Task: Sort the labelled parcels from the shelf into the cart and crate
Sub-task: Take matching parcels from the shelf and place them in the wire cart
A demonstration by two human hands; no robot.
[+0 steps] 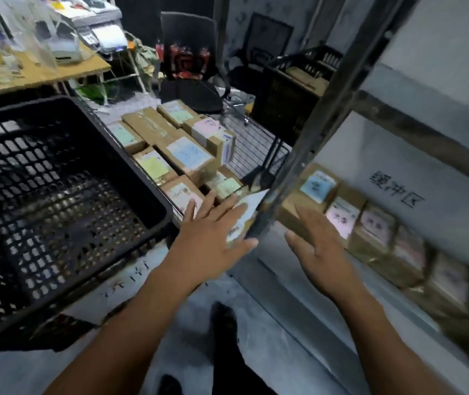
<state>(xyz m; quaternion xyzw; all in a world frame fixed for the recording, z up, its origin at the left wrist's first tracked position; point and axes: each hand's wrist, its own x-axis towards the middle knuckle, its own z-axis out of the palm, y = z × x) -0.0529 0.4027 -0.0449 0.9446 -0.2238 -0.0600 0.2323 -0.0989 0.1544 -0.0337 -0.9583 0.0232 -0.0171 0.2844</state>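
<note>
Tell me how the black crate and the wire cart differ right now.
The crate is black perforated plastic; the cart is thin wire mesh. The crate looks empty; the cart holds many brown parcels with coloured labels. The crate sits nearer the camera, on the left; the cart lies beyond it. Both are open-topped.

Both hands spread open, the left hand [213,232] over a white-labelled cardboard parcel [243,216] beside the grey metal shelf post [307,132], the right hand [320,249] near brown labelled boxes on the shelf [370,223], with a black perforated plastic crate [65,195] left.
</note>
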